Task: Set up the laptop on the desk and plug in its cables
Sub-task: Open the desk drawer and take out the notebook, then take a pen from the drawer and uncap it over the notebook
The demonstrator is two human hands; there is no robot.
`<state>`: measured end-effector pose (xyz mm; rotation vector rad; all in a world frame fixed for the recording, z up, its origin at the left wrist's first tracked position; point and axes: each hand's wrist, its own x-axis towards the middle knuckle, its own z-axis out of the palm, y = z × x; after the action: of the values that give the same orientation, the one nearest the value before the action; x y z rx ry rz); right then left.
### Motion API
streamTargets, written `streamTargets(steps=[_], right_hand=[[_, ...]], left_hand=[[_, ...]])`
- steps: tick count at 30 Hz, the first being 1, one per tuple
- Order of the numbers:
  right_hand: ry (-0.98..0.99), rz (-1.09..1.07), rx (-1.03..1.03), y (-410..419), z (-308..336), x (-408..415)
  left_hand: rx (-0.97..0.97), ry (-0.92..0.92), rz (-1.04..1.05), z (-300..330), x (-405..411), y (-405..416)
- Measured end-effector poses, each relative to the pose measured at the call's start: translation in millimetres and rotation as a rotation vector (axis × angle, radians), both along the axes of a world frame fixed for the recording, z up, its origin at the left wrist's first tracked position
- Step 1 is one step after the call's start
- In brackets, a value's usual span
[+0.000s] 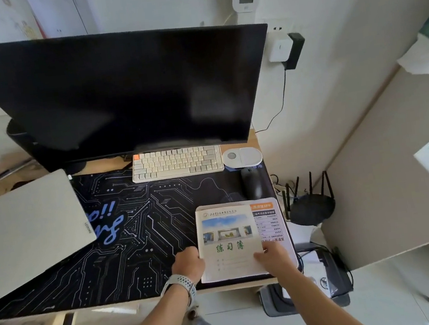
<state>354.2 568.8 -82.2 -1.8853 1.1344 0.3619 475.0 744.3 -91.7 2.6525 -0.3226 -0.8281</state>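
A closed silver laptop (26, 232) lies on the left end of the desk, partly over the black circuit-print desk mat (140, 224). No cable is seen attached to it. At the front right of the mat lies an exercise book (227, 238) on top of a printed sheet (271, 222). My left hand (189, 265), with a watch on the wrist, grips the book's left edge. My right hand (273, 258) rests on the book's lower right part, its fingers laid over the cover.
A large dark monitor (120, 93) stands at the back, with a white keyboard (177, 162), a white oval pad (242, 156) and a black mouse (251, 182) before it. A black adapter (293, 50) hangs in a wall socket, its cable (281, 101) running down. A router (311, 204) sits right of the desk.
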Motion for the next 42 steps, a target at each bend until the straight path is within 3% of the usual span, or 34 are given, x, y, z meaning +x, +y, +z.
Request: streamTargets(steps=[9, 19, 22, 30, 37, 42], right_hand=[[0.02, -0.02, 0.009, -3.4, -6.6, 2.1], [0.052, 0.024, -0.059, -8.9, 3.1, -10.1], [0.027, 0.051, -0.094, -10.8, 16.4, -7.0], [-0.483, -0.209, 0.07, -10.7, 121.2, 21.4], [-0.993, -0.064, 0.042, -11.2, 268.8, -3.6], [-1.22, 0.003, -0.08, -4.0, 318.3, -31.0]], left_hand=[[0.008, -0.041, -0.046, 0.1, 2.8, 3.2], [0.014, -0.099, 0.046, 17.7, 7.0, 13.3], [-0.084, -0.133, 0.129, 32.5, 15.5, 9.2], [-0.55, -0.177, 0.24, 134.4, 31.1, -16.2], [-0.808, -0.245, 0.236, 250.2, 19.8, 0.7], [-0.92, -0.375, 0.237, 304.4, 2.8, 29.1]])
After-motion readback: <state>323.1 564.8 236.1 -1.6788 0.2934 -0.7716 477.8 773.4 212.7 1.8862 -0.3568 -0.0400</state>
